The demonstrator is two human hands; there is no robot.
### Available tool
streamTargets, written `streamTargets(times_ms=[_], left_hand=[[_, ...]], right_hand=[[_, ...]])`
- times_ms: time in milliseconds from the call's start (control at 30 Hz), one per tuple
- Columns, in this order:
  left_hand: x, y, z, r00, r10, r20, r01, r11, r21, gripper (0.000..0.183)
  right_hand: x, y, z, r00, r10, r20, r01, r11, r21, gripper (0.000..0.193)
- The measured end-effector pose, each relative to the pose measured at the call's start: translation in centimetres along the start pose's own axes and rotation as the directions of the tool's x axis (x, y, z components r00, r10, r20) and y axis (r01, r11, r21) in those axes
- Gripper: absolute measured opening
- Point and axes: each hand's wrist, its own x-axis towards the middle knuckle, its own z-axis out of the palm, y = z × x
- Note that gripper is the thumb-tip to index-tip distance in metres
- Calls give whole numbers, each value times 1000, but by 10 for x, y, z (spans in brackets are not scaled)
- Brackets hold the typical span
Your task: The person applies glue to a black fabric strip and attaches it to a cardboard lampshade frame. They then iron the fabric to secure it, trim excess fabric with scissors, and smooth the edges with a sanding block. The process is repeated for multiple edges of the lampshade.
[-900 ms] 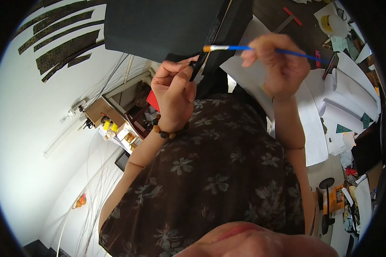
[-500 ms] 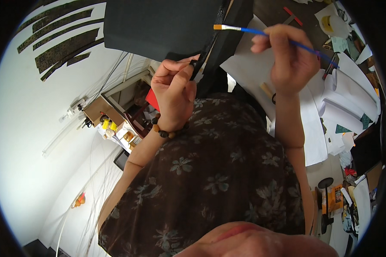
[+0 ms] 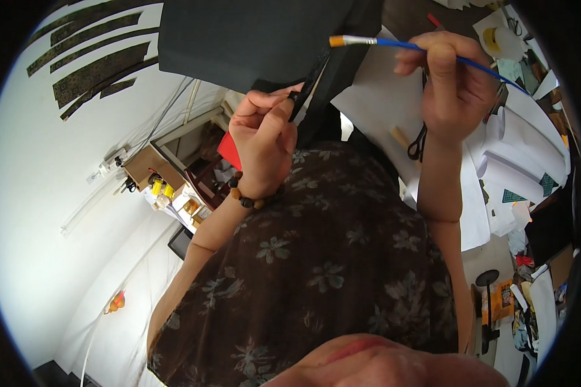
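Observation:
My left hand, with a beaded bracelet at its wrist, is closed in a pinch on the near end of a narrow black strip. That strip runs up and away along the right edge of a large black sheet, and part of its surface looks shiny. To the right, my right hand grips a blue-handled flat paintbrush. The brush lies almost level, its orange-brown bristles pointing left. Its tip shows near the strip's far part; whether they touch I cannot tell.
Black-handled scissors lie by my right forearm on white paper. Curled white sheets and a roll of yellowish tape are farther right. A red object shows behind my left wrist. Dark patterned strips hang at the upper left.
My right hand has moved right with the paintbrush, drawing the bristles slightly rightward. The scissors show more fully beside the forearm. My left hand stays almost in place, still pinching the strip.

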Motion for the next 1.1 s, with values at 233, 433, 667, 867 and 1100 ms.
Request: streamTargets(times_ms=[233,433,667,867,1100], left_hand=[[0,-3,-1,1000,20,-10,-20,1000,7,9],[-1,-1,2,999,5,-31,-4,1000,22,8],[-1,-1,0,1000,4,-14,-3,1000,28,8],[-1,-1,0,1000,1,-18,-1,1000,-3,9],[-1,-3,-3,1000,11,-13,-11,1000,6,8]], right_hand=[[4,13,2,963,215,161,-220,975,13,12],[1,18,2,946,181,267,-200,979,43,15],[-2,21,5,963,157,221,-169,985,33,14],[0,20,2,982,111,156,-129,985,116,13],[3,14,-2,963,57,262,-72,996,48,15]])
